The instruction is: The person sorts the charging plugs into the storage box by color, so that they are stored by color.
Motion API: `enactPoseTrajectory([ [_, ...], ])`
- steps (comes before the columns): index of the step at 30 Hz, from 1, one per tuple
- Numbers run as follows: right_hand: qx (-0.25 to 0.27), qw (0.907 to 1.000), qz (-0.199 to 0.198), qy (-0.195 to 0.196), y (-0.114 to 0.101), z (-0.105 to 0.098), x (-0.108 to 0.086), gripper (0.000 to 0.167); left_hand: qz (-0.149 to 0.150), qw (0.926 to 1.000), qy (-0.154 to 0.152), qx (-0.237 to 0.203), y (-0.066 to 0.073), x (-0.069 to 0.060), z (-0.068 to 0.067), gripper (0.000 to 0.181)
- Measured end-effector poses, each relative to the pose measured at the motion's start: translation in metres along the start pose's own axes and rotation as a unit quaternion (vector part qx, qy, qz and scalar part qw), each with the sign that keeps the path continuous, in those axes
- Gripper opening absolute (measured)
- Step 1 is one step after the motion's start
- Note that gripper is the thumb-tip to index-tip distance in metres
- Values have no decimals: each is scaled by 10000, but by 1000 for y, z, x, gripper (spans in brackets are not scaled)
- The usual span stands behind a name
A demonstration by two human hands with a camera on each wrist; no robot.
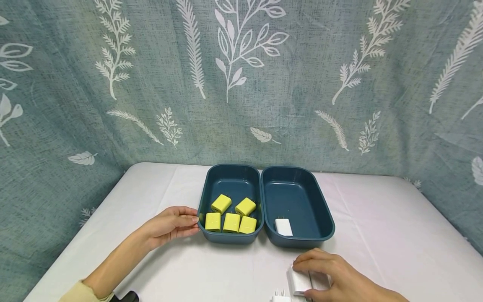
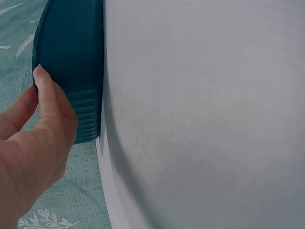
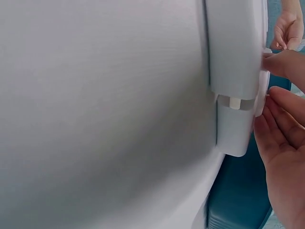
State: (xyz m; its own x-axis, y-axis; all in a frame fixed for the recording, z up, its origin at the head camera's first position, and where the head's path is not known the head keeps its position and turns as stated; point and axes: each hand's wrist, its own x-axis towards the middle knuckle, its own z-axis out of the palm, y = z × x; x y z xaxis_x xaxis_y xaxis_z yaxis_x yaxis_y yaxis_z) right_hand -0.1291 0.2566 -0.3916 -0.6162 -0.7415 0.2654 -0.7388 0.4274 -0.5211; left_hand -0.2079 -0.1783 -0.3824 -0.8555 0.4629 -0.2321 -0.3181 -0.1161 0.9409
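My left hand [image 1: 170, 226] rests its nearly straight fingertips against the left rim of a dark blue bin [image 1: 234, 239]. Several yellow charger plugs [image 1: 231, 222] lie inside that bin. At the lower right, my right hand [image 1: 336, 274] pinches a white charger plug [image 1: 300, 282] between thumb and fingers, low at the table. Another white block [image 1: 320, 280] shows beneath this hand, partly covered. In the right wrist view, white plugs [image 3: 234, 47] stand close by the fingertips, and the hand's exact contact is partly hidden.
A second dark blue bin [image 1: 324, 235] sits beside the first, with one white plug [image 1: 283, 227] in its near left corner. Another white plug [image 1: 281, 298], prongs up, is cut off by the bottom edge. A patterned curtain [image 1: 241, 126] hangs behind the white table [image 1: 158, 188].
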Motion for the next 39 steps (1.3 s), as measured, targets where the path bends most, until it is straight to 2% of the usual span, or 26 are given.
enactPoseTrajectory([
  [6,90,9993,-217,298,-4,-4,2,38,-22,10000,16,-27,-1,1,0,36],
  [10,169,9994,-61,279,-9,-10,3,37,-16,10000,7,-14,-1,1,-1,36],
  [12,189,9994,178,220,-12,-15,4,37,-6,10000,-1,-9,-1,1,-1,35],
  [14,160,9994,202,235,-14,-18,4,37,0,10000,-3,-6,0,1,-1,34],
  [16,55,9995,38,318,-15,-21,5,38,2,10000,-1,-14,0,1,-1,34],
  [21,-110,9941,-830,696,-12,-26,8,46,-9,10000,8,-10,0,1,-1,34],
  [24,-92,9902,-1092,864,-12,-31,11,50,-17,10000,16,1,0,0,0,35],
  [32,-288,9895,-937,1063,-12,-50,16,54,-28,10000,28,0,1,0,0,37],
  [39,-510,9908,-611,1094,-5,-67,22,54,-28,10000,23,0,1,1,0,35],
])
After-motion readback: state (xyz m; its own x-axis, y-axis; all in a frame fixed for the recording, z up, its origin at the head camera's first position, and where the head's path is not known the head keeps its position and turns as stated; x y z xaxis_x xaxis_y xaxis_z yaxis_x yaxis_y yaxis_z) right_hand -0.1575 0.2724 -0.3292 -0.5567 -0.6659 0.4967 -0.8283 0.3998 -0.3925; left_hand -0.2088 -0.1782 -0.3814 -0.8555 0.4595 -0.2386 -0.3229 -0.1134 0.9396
